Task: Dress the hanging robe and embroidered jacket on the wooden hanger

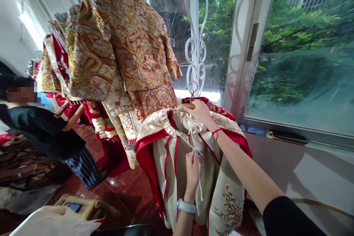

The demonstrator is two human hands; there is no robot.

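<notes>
By the window, the gold brocade jacket hangs high; lower and just in front is the cream garment with red trim, the hanger at its gathered neck, gold embroidery near the bottom. The person's 2 hands are both busy here: the right hand grips the hanger below its hook, and the left hand pinches the drawstring under the neck. What holds the hook up I can't make out. I'd worry about a hard downward pull from the left hand dragging the cloth off the hanger, more so if the right hand slackened. Tugging only 1 end of the drawstring might draw it out of the neck, or jam its knot; its dangling tail could catch too.
</notes>
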